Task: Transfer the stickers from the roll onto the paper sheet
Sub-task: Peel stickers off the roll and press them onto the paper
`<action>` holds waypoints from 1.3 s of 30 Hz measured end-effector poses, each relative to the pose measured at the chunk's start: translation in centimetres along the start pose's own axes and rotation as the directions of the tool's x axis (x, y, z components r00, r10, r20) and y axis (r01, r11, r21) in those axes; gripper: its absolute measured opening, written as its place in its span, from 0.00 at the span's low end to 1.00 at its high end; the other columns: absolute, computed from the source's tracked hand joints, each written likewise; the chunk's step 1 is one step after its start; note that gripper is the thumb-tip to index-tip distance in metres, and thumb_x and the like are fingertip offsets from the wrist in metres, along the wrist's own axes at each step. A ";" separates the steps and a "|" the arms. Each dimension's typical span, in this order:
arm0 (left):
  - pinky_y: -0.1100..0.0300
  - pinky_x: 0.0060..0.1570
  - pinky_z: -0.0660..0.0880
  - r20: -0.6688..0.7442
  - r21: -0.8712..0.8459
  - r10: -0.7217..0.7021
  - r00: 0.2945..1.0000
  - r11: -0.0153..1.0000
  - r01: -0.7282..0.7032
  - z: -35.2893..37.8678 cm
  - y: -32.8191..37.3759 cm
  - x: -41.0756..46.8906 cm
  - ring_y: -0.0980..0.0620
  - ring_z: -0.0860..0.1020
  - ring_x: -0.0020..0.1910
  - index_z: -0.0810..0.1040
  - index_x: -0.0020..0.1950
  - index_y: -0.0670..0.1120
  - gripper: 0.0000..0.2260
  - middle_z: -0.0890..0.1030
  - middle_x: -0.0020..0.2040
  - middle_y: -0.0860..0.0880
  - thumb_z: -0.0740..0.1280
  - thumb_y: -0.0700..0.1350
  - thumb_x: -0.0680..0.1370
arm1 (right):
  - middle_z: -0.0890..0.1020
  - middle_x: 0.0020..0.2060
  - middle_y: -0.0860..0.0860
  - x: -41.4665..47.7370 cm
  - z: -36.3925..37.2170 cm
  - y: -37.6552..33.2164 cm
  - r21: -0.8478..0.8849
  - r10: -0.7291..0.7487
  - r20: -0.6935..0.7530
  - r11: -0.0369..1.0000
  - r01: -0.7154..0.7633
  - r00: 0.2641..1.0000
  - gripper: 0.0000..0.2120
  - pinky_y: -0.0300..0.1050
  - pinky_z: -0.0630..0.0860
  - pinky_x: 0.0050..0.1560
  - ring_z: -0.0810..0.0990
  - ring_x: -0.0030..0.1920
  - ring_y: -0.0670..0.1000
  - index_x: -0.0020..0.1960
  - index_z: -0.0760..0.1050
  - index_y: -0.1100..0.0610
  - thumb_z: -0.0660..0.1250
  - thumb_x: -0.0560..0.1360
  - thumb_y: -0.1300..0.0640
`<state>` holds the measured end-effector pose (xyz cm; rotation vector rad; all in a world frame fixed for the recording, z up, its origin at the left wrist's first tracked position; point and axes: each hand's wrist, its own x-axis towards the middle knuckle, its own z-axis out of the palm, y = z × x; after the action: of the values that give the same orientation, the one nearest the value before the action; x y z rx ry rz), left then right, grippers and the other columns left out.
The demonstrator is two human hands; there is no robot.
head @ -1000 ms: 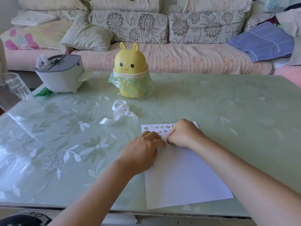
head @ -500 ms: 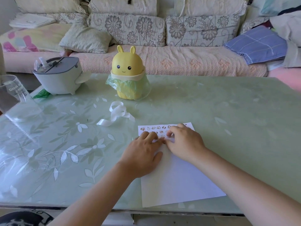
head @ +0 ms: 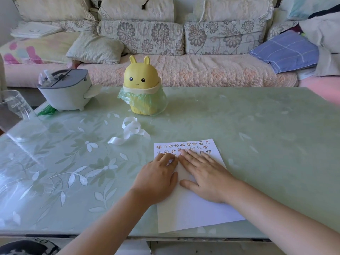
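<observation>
Pressed flat on paper sheet (head: 193, 214), gripping nothing: left hand (head: 158, 177), right hand (head: 206, 177). At eleven o'clock on table (head: 239, 126), curled white strip (head: 131, 129), nearer left hand.

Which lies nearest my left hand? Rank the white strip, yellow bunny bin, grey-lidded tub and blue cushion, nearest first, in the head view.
1. white strip, on the table just beyond the left hand.
2. yellow bunny bin, farther back, mid-table.
3. grey-lidded tub, far-left corner.
4. blue cushion, on the sofa, far right.
</observation>
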<state>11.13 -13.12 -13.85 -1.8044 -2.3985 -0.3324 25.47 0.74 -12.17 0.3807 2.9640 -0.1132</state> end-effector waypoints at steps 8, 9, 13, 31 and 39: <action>0.52 0.44 0.78 -0.007 0.136 -0.119 0.993 0.984 0.119 -1.1 -1.2 0.9 0.45 0.81 0.46 0.83 0.42 0.45 0.22 0.83 0.46 0.48 0.53 0.53 0.75 | 0.47 0.81 0.50 1.0 -0.4 -0.9 0.048 0.106 -0.094 0.994 -0.102 0.990 0.44 0.49 0.42 0.80 0.43 0.81 0.48 0.82 0.48 0.55 0.30 0.72 0.34; 0.49 0.52 0.76 -0.029 0.186 -0.134 0.991 0.973 0.137 -1.5 -1.4 1.2 0.43 0.80 0.49 0.84 0.44 0.43 0.22 0.83 0.48 0.46 0.53 0.54 0.75 | 0.45 0.81 0.50 1.4 -0.5 -0.7 0.067 0.107 -0.107 0.993 -0.100 0.988 0.39 0.48 0.41 0.79 0.41 0.80 0.48 0.82 0.46 0.55 0.33 0.76 0.37; 0.45 0.71 0.64 -0.018 0.215 -0.017 1.000 0.976 0.021 -1.6 -0.6 2.4 0.40 0.72 0.68 0.76 0.67 0.39 0.27 0.76 0.68 0.41 0.52 0.53 0.76 | 0.40 0.81 0.51 2.9 -0.7 -0.4 0.141 0.102 -0.103 0.986 -0.087 0.989 0.30 0.46 0.36 0.79 0.37 0.80 0.47 0.82 0.42 0.57 0.45 0.83 0.49; 0.55 0.75 0.52 0.268 0.187 -0.087 0.960 0.982 0.037 -0.3 0.3 3.4 0.51 0.46 0.79 0.46 0.80 0.44 0.30 0.46 0.81 0.47 0.47 0.58 0.82 | 0.38 0.80 0.54 2.8 0.8 3.1 0.158 0.450 -0.043 0.885 -0.438 0.892 0.40 0.51 0.40 0.79 0.37 0.80 0.51 0.81 0.38 0.58 0.41 0.80 0.33; 0.59 0.74 0.52 0.204 0.172 -0.091 0.975 0.983 0.056 -0.9 -2.0 1.6 0.53 0.51 0.79 0.53 0.80 0.47 0.43 0.53 0.80 0.49 0.30 0.62 0.69 | 0.35 0.80 0.49 3.5 0.2 -1.5 0.144 0.018 -0.024 0.989 -0.014 1.000 0.35 0.45 0.32 0.77 0.31 0.78 0.46 0.81 0.36 0.54 0.39 0.81 0.37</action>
<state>8.71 -12.42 -12.86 -1.7592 -2.5501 0.0563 21.74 0.13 -12.81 0.4265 2.9858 -0.3249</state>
